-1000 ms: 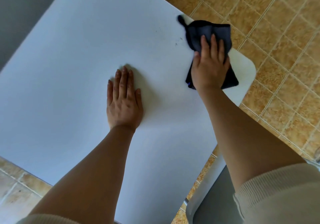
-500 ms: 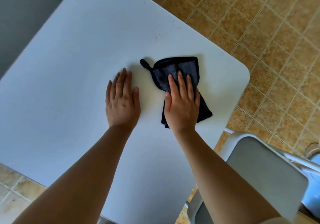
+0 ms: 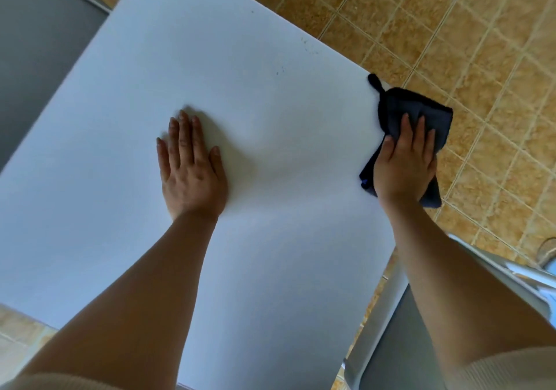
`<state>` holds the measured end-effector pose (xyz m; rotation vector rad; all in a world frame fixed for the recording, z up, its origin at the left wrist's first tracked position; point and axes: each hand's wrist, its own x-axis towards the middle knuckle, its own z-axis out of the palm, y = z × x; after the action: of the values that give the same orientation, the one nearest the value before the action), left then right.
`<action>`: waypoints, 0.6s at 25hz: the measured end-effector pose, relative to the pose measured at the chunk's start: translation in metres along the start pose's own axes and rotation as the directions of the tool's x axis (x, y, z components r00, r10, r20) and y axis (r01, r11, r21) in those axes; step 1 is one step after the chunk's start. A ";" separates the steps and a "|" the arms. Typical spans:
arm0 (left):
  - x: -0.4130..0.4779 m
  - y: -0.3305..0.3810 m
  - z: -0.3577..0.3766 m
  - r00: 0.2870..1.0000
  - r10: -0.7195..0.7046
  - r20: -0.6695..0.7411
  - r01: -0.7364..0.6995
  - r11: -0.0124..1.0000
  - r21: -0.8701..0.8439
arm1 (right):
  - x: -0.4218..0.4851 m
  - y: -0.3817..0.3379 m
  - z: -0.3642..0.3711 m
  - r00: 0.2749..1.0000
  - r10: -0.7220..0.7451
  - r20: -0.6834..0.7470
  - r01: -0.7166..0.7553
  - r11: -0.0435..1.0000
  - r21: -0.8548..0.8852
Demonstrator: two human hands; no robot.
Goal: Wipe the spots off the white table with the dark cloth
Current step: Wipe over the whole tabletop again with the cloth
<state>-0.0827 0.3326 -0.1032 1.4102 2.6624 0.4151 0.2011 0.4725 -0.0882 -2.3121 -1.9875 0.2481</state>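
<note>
pressing the dark blue fabric cloth (image 3: 421, 112) flat under the right hand (image 3: 404, 167) at the smooth white table (image 3: 270, 118)'s right edge, fingers spread, not clenched; better sweeping left toward faint far specks (image 3: 279, 70), left hand (image 3: 192, 173) bracing open-palmed, holding nothing

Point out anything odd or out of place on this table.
The dark cloth under the right hand hangs partly past the white table edge. Small dark specks remain uncleaned toward the far edge, beyond the cloth.

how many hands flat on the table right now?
2. The left hand lies palm down, bare, near the middle of the white table. The right hand presses the dark cloth at the table's right edge, so cloth lies between it and the surface.
</note>
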 end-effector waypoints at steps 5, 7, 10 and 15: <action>0.000 -0.001 0.001 1.000 0.011 -0.002 -0.011 1.000 0.020 | 0.029 -0.062 0.014 0.977 -0.213 -0.022 0.212 0.977 -0.012; 0.000 -0.001 0.001 1.000 0.011 -0.001 -0.011 1.000 0.021 | 0.009 -0.079 0.023 0.913 -0.400 -0.081 0.398 0.916 -0.039; -0.002 -0.001 0.001 1.000 0.013 0.002 -0.013 1.000 0.023 | -0.046 -0.074 0.031 0.824 -0.555 -0.115 0.553 0.832 -0.050; -0.001 -0.001 0.001 1.000 0.015 0.012 -0.015 1.000 0.021 | -0.077 -0.016 0.018 0.908 -0.412 -0.079 0.406 0.911 -0.076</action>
<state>-0.0829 0.3318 -0.1040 1.4343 2.6564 0.3805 0.1710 0.3987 -0.0979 -1.8288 -2.3902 0.0500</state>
